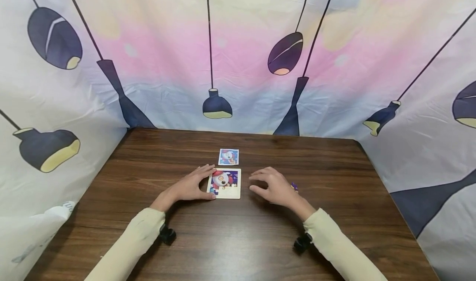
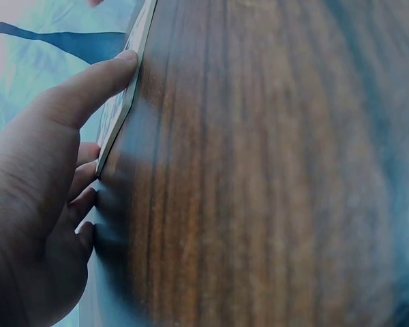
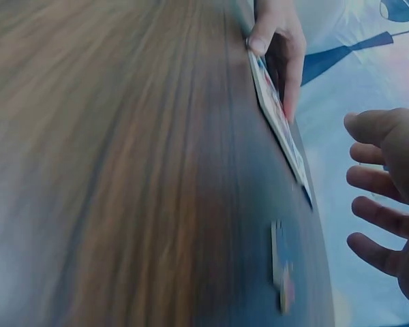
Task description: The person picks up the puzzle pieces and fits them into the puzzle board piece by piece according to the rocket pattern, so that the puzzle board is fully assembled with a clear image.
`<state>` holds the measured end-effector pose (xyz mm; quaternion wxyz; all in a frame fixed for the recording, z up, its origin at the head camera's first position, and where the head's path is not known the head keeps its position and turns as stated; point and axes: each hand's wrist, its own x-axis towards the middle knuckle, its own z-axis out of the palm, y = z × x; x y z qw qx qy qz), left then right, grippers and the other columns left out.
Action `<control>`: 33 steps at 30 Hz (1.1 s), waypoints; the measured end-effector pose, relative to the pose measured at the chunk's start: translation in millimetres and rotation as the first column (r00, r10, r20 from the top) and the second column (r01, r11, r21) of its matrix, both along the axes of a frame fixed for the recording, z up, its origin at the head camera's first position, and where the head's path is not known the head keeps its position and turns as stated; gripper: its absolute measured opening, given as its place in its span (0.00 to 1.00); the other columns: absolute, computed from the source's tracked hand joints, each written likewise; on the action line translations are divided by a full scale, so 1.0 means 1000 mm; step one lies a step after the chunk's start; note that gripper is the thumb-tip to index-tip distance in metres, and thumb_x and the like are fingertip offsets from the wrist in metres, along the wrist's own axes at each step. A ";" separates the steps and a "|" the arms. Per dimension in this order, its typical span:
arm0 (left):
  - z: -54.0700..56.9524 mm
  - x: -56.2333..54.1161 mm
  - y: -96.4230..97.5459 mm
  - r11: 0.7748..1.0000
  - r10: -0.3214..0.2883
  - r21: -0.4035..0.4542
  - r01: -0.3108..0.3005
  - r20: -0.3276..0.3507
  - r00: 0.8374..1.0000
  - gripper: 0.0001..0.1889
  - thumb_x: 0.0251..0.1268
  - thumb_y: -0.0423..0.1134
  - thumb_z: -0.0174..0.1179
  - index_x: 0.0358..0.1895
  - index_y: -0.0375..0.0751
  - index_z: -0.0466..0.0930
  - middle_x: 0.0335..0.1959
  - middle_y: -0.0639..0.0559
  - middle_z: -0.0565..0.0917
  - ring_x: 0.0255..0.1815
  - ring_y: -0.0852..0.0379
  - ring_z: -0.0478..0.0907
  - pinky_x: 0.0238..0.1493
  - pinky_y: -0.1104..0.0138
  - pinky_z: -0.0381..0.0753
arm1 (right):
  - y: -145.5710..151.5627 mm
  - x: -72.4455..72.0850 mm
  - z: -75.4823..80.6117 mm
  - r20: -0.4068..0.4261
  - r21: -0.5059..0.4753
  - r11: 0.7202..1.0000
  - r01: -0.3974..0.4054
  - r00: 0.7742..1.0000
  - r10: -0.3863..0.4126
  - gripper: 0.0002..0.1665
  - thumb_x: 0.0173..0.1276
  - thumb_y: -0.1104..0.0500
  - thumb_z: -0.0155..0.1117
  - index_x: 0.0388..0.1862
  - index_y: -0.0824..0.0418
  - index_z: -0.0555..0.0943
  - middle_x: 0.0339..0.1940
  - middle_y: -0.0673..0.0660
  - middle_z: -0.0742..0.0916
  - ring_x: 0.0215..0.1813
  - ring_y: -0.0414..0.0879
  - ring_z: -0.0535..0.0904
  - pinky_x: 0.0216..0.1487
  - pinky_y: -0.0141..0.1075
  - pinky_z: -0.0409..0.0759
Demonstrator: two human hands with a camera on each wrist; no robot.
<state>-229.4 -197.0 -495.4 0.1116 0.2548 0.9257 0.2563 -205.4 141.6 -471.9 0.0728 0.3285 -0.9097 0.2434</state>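
Note:
A square jigsaw puzzle board (image 1: pixel 234 193) with a pale frame lies on the table, its cartoon picture showing at the top and left and bare pale backing at the lower right. My left hand (image 1: pixel 191 186) holds its left side, thumb at the near corner and fingers at the far one. In the left wrist view the thumb presses the board's edge (image 2: pixel 126 109). To the right of the board, my right hand (image 1: pixel 273 186) hovers with fingers loosely bent and nothing between them. Loose puzzle pieces (image 3: pixel 281 262) lie under it, partly hidden in the head view.
Just beyond the board lies a small picture card (image 1: pixel 228 157) with a similar cartoon. The brown wooden table (image 1: pixel 230 248) is bordered by a printed cloth (image 1: pixel 245 58) at the back and both sides. Black wrist cameras (image 1: pixel 303 243) sit at both cuffs.

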 end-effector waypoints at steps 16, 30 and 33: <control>0.002 -0.001 -0.001 1.000 -0.004 -0.012 0.003 -0.011 1.000 0.55 0.55 0.69 0.70 0.81 0.44 0.58 0.83 0.45 0.54 0.84 0.38 0.46 0.79 0.39 0.50 | 0.062 0.029 -0.015 -0.031 -0.006 0.996 0.084 0.996 -0.084 0.21 0.67 0.47 0.75 0.53 0.56 0.89 0.52 0.51 0.90 0.56 0.47 0.84 0.55 0.48 0.84; 0.000 -0.003 -0.001 0.999 -0.032 -0.007 0.031 -0.028 0.999 0.56 0.55 0.70 0.69 0.81 0.42 0.59 0.83 0.45 0.55 0.84 0.41 0.46 0.81 0.44 0.45 | 0.066 0.044 -0.023 0.001 0.044 0.987 0.157 0.987 -0.158 0.21 0.62 0.49 0.78 0.51 0.57 0.89 0.49 0.52 0.91 0.55 0.52 0.86 0.59 0.53 0.82; -0.002 -0.003 -0.002 1.000 -0.022 -0.015 0.022 -0.022 1.000 0.56 0.55 0.70 0.69 0.81 0.43 0.59 0.83 0.47 0.55 0.84 0.42 0.46 0.82 0.46 0.44 | 0.066 0.044 -0.025 -0.003 0.055 0.986 0.154 0.988 -0.155 0.20 0.62 0.50 0.79 0.51 0.57 0.89 0.48 0.52 0.91 0.54 0.51 0.86 0.58 0.52 0.83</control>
